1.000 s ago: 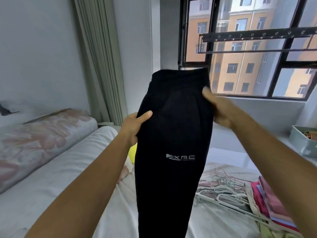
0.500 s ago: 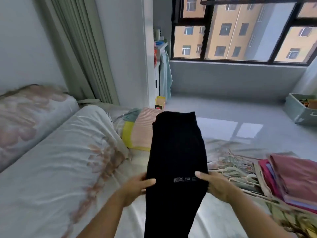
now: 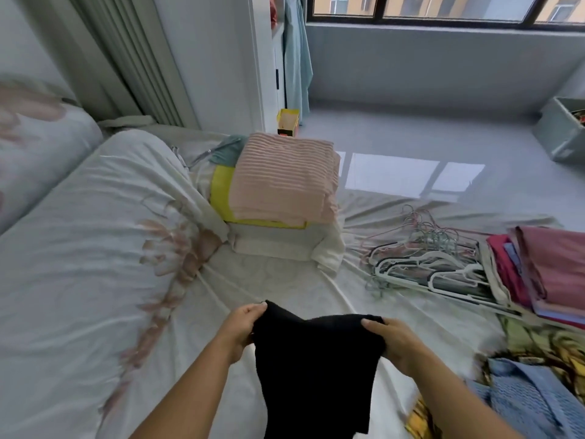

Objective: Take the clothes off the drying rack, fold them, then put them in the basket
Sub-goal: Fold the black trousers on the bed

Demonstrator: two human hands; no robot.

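Observation:
A black garment [image 3: 316, 369] hangs low over the bed, its top edge stretched between both hands. My left hand [image 3: 242, 327] pinches the garment's left corner. My right hand [image 3: 392, 340] grips the right corner, fingers curled over the cloth. The lower part of the garment drops out of view at the bottom. No drying rack shows in this view.
A stack of folded pink, yellow and white linen [image 3: 281, 198] sits on the bed [image 3: 95, 248] ahead. Several hangers [image 3: 430, 264] lie to the right, beside folded red and pink clothes [image 3: 550, 270]. Blue cloth [image 3: 525, 403] lies at bottom right. A grey box [image 3: 566, 131] stands on the floor.
Both hands lowered the black garment from window height to just above the bed. The view tilted down, and the garment now hangs shorter between the hands.

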